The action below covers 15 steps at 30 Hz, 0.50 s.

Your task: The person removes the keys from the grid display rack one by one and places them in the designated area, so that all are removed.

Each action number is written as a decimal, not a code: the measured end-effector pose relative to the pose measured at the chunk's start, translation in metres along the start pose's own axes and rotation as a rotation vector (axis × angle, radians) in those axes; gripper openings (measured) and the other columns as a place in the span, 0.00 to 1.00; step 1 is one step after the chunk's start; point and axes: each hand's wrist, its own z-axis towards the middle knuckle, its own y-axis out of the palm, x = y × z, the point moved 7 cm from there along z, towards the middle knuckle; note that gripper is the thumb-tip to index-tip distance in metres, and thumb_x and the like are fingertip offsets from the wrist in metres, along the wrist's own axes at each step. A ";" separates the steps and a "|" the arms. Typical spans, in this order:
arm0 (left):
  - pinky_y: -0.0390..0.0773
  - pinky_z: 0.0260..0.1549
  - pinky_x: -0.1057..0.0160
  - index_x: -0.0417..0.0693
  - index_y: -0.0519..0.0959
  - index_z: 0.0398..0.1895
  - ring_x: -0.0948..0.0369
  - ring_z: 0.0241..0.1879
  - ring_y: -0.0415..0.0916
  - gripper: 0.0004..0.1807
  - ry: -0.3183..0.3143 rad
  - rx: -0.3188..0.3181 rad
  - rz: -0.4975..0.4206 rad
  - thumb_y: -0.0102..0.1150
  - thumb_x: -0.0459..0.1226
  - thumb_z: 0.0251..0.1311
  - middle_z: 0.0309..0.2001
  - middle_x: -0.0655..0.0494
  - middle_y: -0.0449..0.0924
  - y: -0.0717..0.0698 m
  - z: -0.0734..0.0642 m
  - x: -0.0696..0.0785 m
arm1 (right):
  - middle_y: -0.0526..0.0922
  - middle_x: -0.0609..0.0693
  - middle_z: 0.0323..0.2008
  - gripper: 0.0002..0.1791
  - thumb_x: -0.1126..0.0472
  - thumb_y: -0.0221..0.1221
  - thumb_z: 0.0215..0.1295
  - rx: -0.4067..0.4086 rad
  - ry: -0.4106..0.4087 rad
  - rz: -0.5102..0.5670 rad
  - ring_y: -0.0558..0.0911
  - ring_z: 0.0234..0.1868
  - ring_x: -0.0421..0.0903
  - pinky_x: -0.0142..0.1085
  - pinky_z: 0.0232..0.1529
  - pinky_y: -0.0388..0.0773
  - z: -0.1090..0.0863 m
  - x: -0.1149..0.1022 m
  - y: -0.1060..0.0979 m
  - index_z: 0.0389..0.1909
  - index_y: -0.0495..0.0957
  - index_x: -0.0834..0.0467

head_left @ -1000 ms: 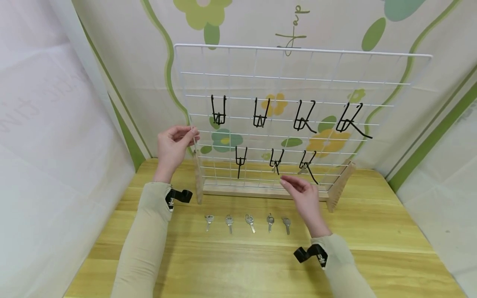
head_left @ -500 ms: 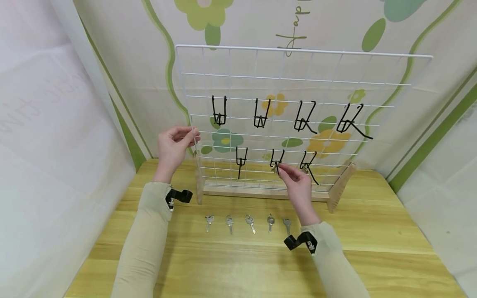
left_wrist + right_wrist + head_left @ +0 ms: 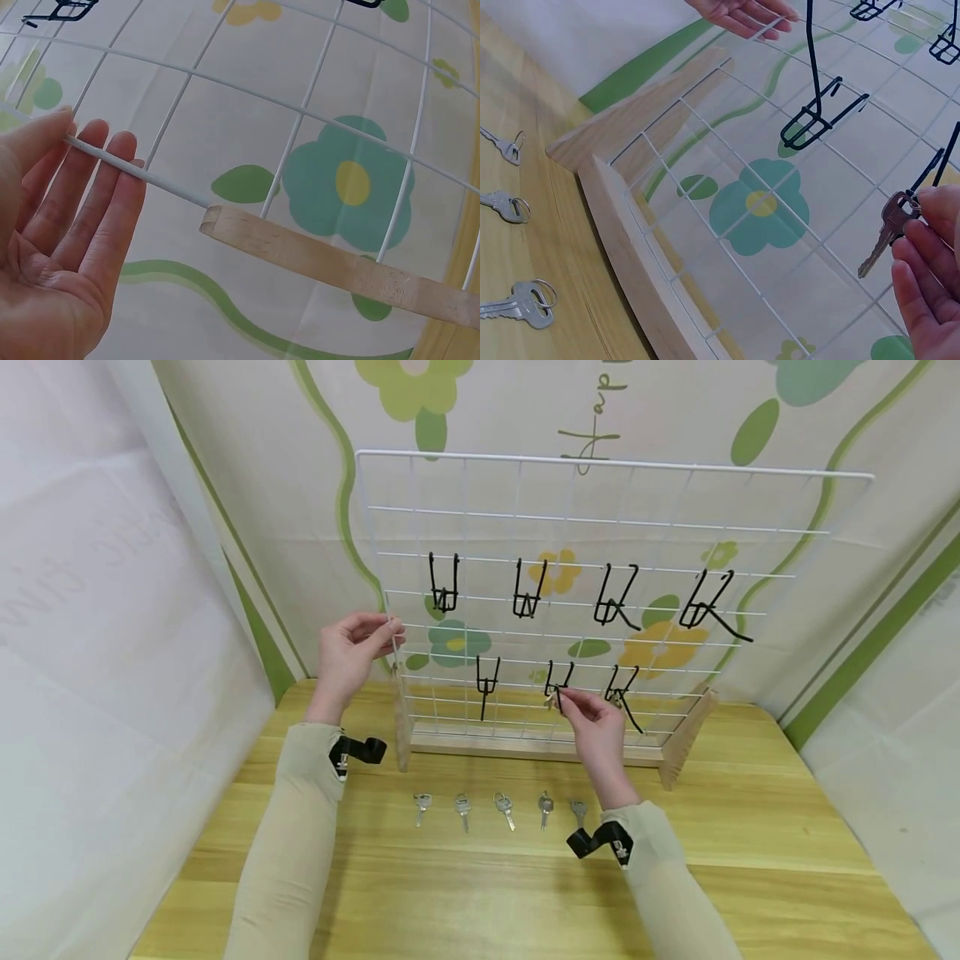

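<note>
My left hand point(image 3: 348, 656) pinches the left edge wire of the white wire grid rack point(image 3: 169, 187), thumb in front and fingers behind. My right hand point(image 3: 598, 731) is at the middle black hook point(image 3: 558, 677) of the lower row. Between its thumb and fingertips it pinches the small ring of a silver key point(image 3: 889, 225), whose blade points down and away from the fingers. Part of this hook is hidden by the fingers. Another key point(image 3: 617, 699) hangs at the lower right hook point(image 3: 632, 717), partly behind my right hand.
Several loose keys lie in a row on the wooden table in front of the rack, among them a ringed key point(image 3: 504, 810). Black hooks such as the upper left hook point(image 3: 444, 589) jut from the grid. A wooden base point(image 3: 487, 745) supports it, with a patterned cloth point(image 3: 262, 502) behind.
My right hand has moved left and slightly up to the middle lower hook and taken hold of the key there. My left hand has stayed on the rack's edge.
</note>
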 end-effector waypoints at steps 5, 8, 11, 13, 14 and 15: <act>0.86 0.41 0.61 0.37 0.85 0.42 0.55 0.37 0.87 0.10 0.010 -0.012 -0.019 0.70 0.36 0.64 0.41 0.47 0.88 -0.001 0.001 0.000 | 0.88 0.53 0.40 0.11 0.61 0.67 0.70 0.010 -0.012 -0.018 0.85 0.39 0.46 0.29 0.40 0.82 0.000 -0.001 0.001 0.47 0.87 0.63; 0.86 0.41 0.60 0.37 0.85 0.42 0.55 0.37 0.87 0.09 0.018 -0.012 -0.029 0.70 0.35 0.64 0.41 0.47 0.88 -0.001 0.001 -0.001 | 0.88 0.53 0.40 0.11 0.60 0.67 0.70 0.010 -0.020 -0.021 0.85 0.39 0.45 0.29 0.39 0.82 0.000 -0.001 0.000 0.47 0.87 0.63; 0.86 0.40 0.60 0.37 0.85 0.42 0.56 0.36 0.87 0.09 0.026 -0.010 -0.036 0.70 0.34 0.64 0.41 0.47 0.88 -0.001 0.001 -0.001 | 0.87 0.53 0.41 0.12 0.58 0.67 0.70 0.011 -0.022 -0.031 0.84 0.38 0.43 0.30 0.38 0.81 0.000 -0.001 -0.001 0.47 0.87 0.62; 0.86 0.40 0.61 0.37 0.85 0.42 0.56 0.36 0.87 0.08 0.033 -0.008 -0.041 0.70 0.34 0.64 0.41 0.47 0.88 -0.001 0.001 -0.001 | 0.87 0.52 0.42 0.12 0.58 0.67 0.70 0.011 -0.022 -0.039 0.83 0.38 0.42 0.30 0.37 0.80 -0.001 -0.002 -0.002 0.47 0.87 0.62; 0.86 0.40 0.61 0.36 0.85 0.41 0.56 0.36 0.87 0.08 0.036 -0.006 -0.044 0.70 0.33 0.63 0.41 0.47 0.88 -0.001 0.002 -0.001 | 0.87 0.53 0.42 0.12 0.59 0.66 0.70 0.011 -0.023 -0.042 0.83 0.37 0.43 0.31 0.37 0.80 -0.001 -0.003 -0.002 0.48 0.87 0.62; 0.86 0.40 0.61 0.36 0.85 0.41 0.56 0.36 0.87 0.08 0.040 -0.006 -0.047 0.70 0.33 0.63 0.41 0.47 0.88 -0.001 0.002 -0.001 | 0.86 0.53 0.43 0.11 0.60 0.66 0.70 0.009 -0.026 -0.042 0.83 0.37 0.42 0.31 0.37 0.80 -0.002 -0.004 -0.002 0.48 0.87 0.63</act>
